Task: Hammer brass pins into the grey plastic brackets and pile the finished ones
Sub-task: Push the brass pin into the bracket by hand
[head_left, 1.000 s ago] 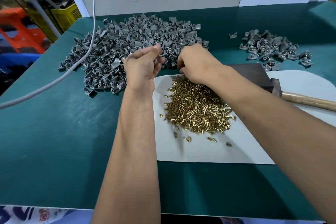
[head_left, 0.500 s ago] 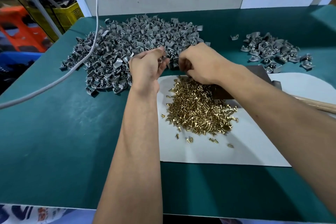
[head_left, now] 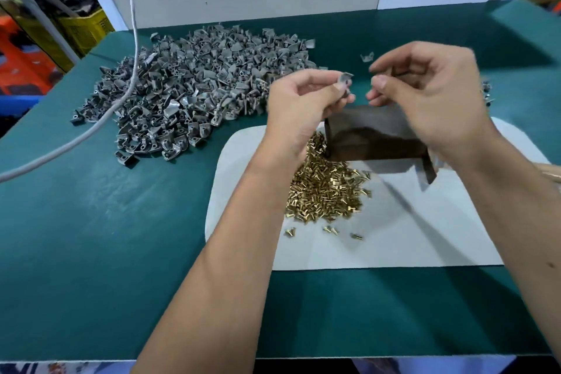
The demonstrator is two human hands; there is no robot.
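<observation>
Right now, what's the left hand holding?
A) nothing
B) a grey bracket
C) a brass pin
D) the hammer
B: the left hand pinches a grey bracket at its fingertips, raised above the dark metal block, while the brass pins lie heaped on the white mat.

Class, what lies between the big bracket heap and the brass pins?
In the head view: green mat, the white sheet's edge, and the left forearm crossing above.

Grey brackets [head_left: 194, 91], brass-gold pins [head_left: 326, 191], green table [head_left: 91, 237], white sheet [head_left: 394, 237].
</observation>
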